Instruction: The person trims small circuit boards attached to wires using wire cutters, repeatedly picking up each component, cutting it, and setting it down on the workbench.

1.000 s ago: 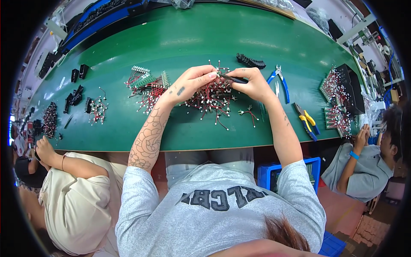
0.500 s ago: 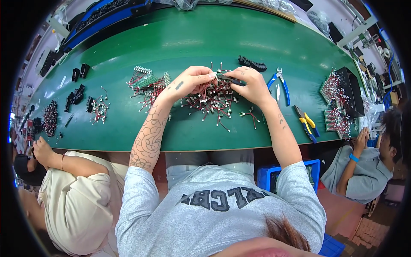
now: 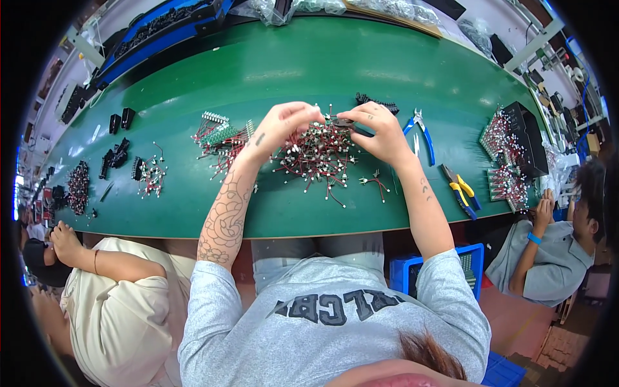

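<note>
My left hand (image 3: 284,129) is closed in a pinch above the left part of a pile of small red-and-black wire leads with white ends (image 3: 319,155). Its fingertips are slightly blurred, and what they pinch is too small to make out. My right hand (image 3: 380,132) grips a narrow dark part (image 3: 345,122) between thumb and fingers, pointing left toward the left fingertips. Just beyond the right hand lies a ridged black strip (image 3: 377,103). Left of the pile, green circuit boards (image 3: 219,132) with red wires lie partly behind my left forearm.
Blue-handled cutters (image 3: 427,145), tweezers (image 3: 416,145) and yellow-and-blue pliers (image 3: 461,190) lie to the right. A black box (image 3: 525,138) stands beside wired boards (image 3: 503,184). Black parts (image 3: 116,155) lie left. Co-workers sit on both sides; a blue crate (image 3: 403,274) is below the table edge.
My left fingertips have shifted slightly and blurred, and red wires beneath them are less bunched at the hand. The dark part in my right hand has tilted a little. The whole view has shifted slightly.
</note>
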A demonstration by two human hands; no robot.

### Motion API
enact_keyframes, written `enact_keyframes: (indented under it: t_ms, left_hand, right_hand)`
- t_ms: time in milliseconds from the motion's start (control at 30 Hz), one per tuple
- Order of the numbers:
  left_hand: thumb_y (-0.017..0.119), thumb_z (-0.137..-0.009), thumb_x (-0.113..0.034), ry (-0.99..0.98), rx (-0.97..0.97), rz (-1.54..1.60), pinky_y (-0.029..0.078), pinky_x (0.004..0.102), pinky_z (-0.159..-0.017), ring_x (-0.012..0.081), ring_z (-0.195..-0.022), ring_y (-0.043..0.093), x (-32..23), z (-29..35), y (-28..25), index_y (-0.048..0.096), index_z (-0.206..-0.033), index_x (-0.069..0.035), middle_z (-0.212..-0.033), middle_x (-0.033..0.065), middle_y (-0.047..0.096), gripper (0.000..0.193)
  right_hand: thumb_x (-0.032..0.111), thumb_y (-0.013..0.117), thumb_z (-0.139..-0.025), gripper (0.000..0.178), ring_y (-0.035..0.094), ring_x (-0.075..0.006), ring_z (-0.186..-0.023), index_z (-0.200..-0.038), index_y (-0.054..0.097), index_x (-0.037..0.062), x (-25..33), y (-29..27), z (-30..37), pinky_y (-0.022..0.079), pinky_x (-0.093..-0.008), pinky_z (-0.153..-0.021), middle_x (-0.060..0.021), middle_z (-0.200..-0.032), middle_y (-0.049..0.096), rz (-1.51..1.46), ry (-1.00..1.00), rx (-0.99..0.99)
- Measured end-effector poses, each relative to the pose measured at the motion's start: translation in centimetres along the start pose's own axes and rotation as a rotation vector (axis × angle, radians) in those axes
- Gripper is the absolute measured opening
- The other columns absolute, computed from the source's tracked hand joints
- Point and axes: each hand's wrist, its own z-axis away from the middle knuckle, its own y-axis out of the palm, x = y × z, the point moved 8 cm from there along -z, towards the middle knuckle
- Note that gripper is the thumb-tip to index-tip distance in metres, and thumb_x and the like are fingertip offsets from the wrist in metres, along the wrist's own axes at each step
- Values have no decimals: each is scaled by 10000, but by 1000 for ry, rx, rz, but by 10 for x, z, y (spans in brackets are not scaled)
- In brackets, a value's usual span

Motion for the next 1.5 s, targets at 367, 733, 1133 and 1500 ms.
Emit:
enact_keyframes:
  t_ms: [367,733,1133,1500]
  left_hand:
    - [523,-987,-238,-28,-51,-39,325,185,-510,37,-605,452,14,-5,1,658,-1122,-48,-775,-23,584,269]
    - [506,-1004,-200,51,38,-117,346,169,-552,47,-668,499,16,-6,12,553,-1161,-47,-857,25,660,224]
    - [538,-991,-168,77,22,-98,365,173,-576,54,-691,527,12,-7,13,552,-1140,-50,-916,51,696,190]
    - [561,-987,-147,90,5,-95,371,166,-562,54,-679,534,13,-8,14,555,-1128,-50,-911,58,695,171]
  right_hand:
    - [68,679,-704,403,603,-227,-896,-1099,732,128,-4,-3,2,482,-333,-859,-45,-980,678,114,64,-41]
    - [75,676,-726,358,596,-232,-876,-1078,729,117,-6,5,4,478,-335,-839,-51,-959,665,120,102,23]
    - [84,691,-722,345,600,-231,-860,-1064,731,118,-8,3,5,481,-337,-823,-49,-948,670,110,90,32]
    - [92,712,-714,320,613,-231,-833,-1032,744,111,-8,3,5,495,-330,-797,-51,-924,687,107,78,43]
